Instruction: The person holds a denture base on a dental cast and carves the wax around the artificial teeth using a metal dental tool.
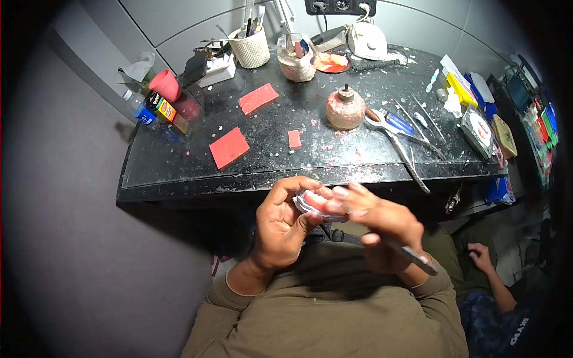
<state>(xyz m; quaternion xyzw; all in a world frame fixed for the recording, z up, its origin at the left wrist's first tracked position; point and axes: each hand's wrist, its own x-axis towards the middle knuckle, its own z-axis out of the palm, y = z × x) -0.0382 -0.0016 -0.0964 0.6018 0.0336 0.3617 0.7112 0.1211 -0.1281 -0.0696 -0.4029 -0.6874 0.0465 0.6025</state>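
Observation:
My left hand (279, 224) is closed around the edge of a white dental cast (304, 209), which has pink wax (315, 200) on top. Over the cast's right side reach the fingers of my right hand (391, 224), slightly blurred and seeming to touch the wax. A narrow metal tool (421, 261) is tucked in that same hand, its end sticking out below the palm; its working tip is hidden. Both hands are held above my lap, in front of the bench edge.
On the black bench (197, 170) lie pink wax sheets (229, 147), a spirit burner (345, 109), pliers-like metal handles (406, 156) and a blue-handled tool (399, 123). A pink cup (165, 85) and bottle (136, 107) stand left. Another person's hand (479, 255) is at lower right.

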